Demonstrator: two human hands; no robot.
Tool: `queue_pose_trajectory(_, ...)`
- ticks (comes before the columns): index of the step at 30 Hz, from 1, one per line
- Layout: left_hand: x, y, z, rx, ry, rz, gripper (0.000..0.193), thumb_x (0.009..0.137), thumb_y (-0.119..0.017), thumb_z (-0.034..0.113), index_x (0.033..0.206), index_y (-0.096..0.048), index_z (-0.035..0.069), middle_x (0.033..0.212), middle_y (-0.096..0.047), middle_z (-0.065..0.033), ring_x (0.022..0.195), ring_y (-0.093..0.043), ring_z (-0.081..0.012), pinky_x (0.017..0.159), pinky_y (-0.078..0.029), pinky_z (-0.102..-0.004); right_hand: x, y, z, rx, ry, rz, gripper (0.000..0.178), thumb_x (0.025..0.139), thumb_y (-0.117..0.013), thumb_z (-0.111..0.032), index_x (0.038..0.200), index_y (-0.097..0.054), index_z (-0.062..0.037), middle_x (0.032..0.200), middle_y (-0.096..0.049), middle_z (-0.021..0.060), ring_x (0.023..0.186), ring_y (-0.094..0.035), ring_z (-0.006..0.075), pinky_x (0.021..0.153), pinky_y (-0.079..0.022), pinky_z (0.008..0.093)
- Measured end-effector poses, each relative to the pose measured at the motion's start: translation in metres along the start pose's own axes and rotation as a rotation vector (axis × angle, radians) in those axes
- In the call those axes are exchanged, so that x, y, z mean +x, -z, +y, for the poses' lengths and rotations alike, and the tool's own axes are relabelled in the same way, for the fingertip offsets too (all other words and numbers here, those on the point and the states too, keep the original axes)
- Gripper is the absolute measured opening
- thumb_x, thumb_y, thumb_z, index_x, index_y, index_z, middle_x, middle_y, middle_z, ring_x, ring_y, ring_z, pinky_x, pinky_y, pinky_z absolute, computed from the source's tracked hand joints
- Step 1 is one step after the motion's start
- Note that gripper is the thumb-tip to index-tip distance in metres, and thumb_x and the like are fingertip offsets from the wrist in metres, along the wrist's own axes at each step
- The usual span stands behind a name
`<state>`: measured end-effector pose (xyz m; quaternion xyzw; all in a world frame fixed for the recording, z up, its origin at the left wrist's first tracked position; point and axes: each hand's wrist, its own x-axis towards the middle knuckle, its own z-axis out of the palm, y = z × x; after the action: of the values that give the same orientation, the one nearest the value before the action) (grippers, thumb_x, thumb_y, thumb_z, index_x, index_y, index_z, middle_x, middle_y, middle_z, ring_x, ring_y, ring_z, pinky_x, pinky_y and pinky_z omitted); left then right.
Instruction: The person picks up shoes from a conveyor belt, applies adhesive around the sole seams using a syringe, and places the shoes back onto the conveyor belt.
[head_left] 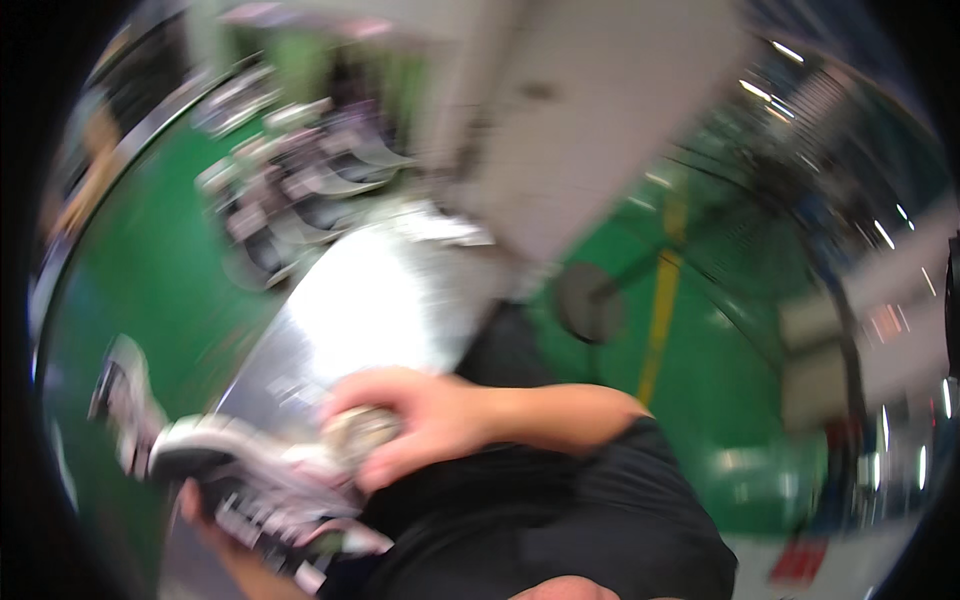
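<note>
Motion blur smears the whole picture. At the lower left, a pink, white and black sneaker [255,470] lies in my left hand [205,520], whose fingers curl round its underside and are partly hidden by it. My right hand [435,415] is closed round a pale, roundish object [365,435], held against or very near the sneaker's heel-side end. What that object is, the blur does not show. Just beyond the toe, another light sneaker [130,410] rests on the green surface.
A shiny metal tabletop [420,290] stretches ahead of my hands. Several shoes [300,180] stand in a cluster on the green belt-like surface [140,260] at the far left. A pale panel [600,110] rises beyond the table. On the right, a yellow line [660,310] crosses the green floor.
</note>
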<state>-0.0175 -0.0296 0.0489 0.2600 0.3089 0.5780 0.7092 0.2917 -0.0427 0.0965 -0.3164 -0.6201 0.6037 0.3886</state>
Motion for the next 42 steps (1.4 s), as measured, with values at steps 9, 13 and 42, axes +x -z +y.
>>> queue_pose_trajectory(9, -0.01, 0.002, -0.013, -0.087, -0.095, -0.287, 0.066, 0.066, -0.075, 0.006, 0.124, -0.045, 0.005, 0.111, -0.058, -0.0091, 0.104, -0.058, -0.0214, 0.09, -0.049, -0.0354, -0.013, -0.042, -0.016, 0.554, 0.241, -0.147, 0.066, 0.074, -0.075, -0.049, 0.111, -0.056, 0.0029, 0.084, -0.063, 0.02, 0.077, -0.061, 0.0257, 0.069, -0.046, 0.0341)
queue_pose_trajectory(13, 0.014, -0.002, -0.04, 0.011, -0.176, -0.352, 0.066, 0.064, -0.077, 0.004, 0.123, -0.046, 0.004, 0.113, -0.057, -0.0129, 0.107, -0.057, -0.0235, 0.094, -0.046, -0.0371, 0.013, -0.014, 0.0, 0.647, 0.262, -0.247, 0.065, 0.076, -0.072, -0.051, 0.109, -0.058, 0.0033, 0.084, -0.064, 0.0196, 0.079, -0.061, 0.0267, 0.074, -0.045, 0.0387)
queue_pose_trajectory(42, 0.019, -0.003, -0.039, 0.121, -0.239, -0.367, 0.064, 0.062, -0.078, 0.006, 0.119, -0.048, 0.005, 0.112, -0.059, -0.0187, 0.107, -0.058, -0.027, 0.092, -0.047, -0.0395, 0.025, -0.016, 0.002, 0.467, 0.144, -0.196, 0.054, 0.082, -0.068, -0.047, 0.103, -0.061, 0.0024, 0.075, -0.063, 0.0162, 0.073, -0.062, 0.0252, 0.064, -0.046, 0.0337)
